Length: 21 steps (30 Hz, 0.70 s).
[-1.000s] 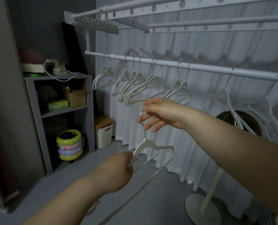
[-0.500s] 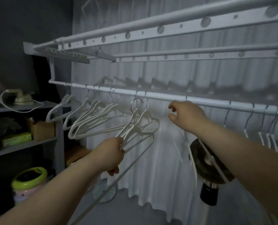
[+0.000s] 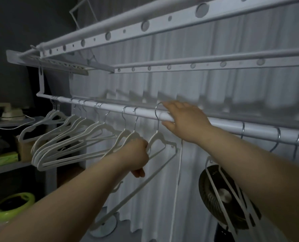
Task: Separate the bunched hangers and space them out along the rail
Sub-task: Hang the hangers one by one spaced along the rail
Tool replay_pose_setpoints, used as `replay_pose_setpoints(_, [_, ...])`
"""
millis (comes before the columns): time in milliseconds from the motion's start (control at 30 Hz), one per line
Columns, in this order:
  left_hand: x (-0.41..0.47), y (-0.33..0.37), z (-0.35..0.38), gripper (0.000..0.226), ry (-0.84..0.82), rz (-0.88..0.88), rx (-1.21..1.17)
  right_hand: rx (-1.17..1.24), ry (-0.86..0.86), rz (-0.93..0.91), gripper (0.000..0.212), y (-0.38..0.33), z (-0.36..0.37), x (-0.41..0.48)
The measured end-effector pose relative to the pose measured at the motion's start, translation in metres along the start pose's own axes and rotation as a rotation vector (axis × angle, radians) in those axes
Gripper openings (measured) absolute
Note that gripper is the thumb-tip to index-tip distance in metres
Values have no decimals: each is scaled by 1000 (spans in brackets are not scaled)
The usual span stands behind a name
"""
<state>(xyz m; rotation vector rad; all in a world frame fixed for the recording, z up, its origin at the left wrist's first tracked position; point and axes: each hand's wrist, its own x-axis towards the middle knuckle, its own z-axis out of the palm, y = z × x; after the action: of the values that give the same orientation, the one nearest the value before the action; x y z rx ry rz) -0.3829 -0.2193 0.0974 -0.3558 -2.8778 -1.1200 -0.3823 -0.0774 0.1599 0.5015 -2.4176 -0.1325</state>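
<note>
White curtain (image 3: 215,88) behind; hanger (image 3: 157,137) hook now over rail (image 3: 145,114) mid-frame, left hand (image 3: 138,153) gripping its shoulder, right hand (image 3: 186,120) risen onto rail, apparently open-fingered.

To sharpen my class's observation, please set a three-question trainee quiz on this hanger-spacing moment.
1. True or false: the left hand grips a white hanger by its shoulder.
2. Fill in: the right hand rests on the ___, beside that hanger's hook.
3. Which appliance stands below the right forearm?
Key: 1 true; 2 rail; 3 fan.
</note>
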Motion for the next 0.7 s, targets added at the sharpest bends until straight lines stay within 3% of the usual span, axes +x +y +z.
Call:
replay_pose_setpoints(233, [9,-5,1,35,-123,52,39,-66,-84,47,45,-8,16,21])
replay_pose_setpoints(433, [-8,-48,-24,42,258,144,391,-161,-30,82,43,-12,23,22])
replay_pose_setpoints(567, [-9,-67,-19,54,67,87,516,-230,-29,82,44,-14,26,20])
replay_pose_setpoints(700, [0,-76,-10,53,25,47,597,-271,-47,70,46,-15,24,16])
